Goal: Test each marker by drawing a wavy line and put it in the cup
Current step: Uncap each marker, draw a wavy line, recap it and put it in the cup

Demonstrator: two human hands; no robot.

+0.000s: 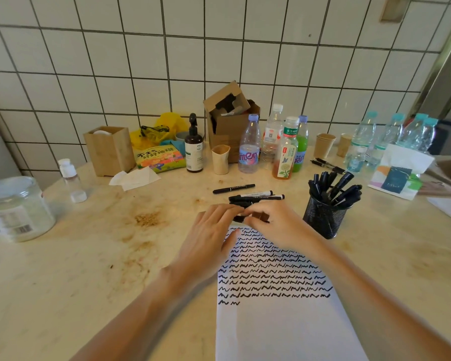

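Gripping one black marker (238, 218) between both hands at the top edge of the paper (284, 324), just short of the loose markers (255, 198). Left hand (211, 235) pinching one end, right hand (279, 225) curled round the other, likely pulling the cap. Light, stiff, smooth plastic by the look; best held mid-barrel, cap twisted off squarely to avoid slipping. Rows of wavy lines across the paper's upper half, last row barely begun. Just right of the paper, mesh cup (324, 218) bristling with markers. Further back, bottles and cardboard box (229, 123) by the tiled wall.
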